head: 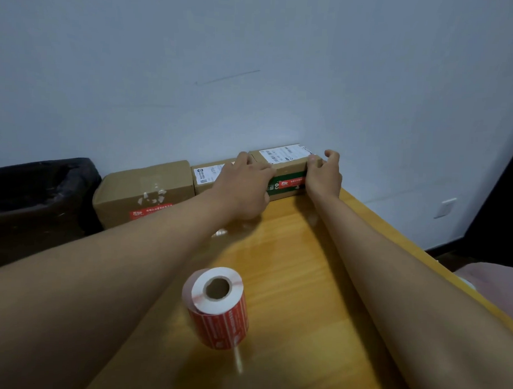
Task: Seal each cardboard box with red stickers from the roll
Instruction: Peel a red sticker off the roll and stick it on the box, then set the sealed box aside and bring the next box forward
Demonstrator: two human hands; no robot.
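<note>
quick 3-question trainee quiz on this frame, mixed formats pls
1. True or false: the sticker roll stands on end on the table.
2. Which box do both hands hold? A) left box B) middle box C) right box
3. Fill in: the left box's near face carries a ____ sticker.

Key: 1 true. 2 C: the left hand and right hand grip its two ends. 3 red.
</note>
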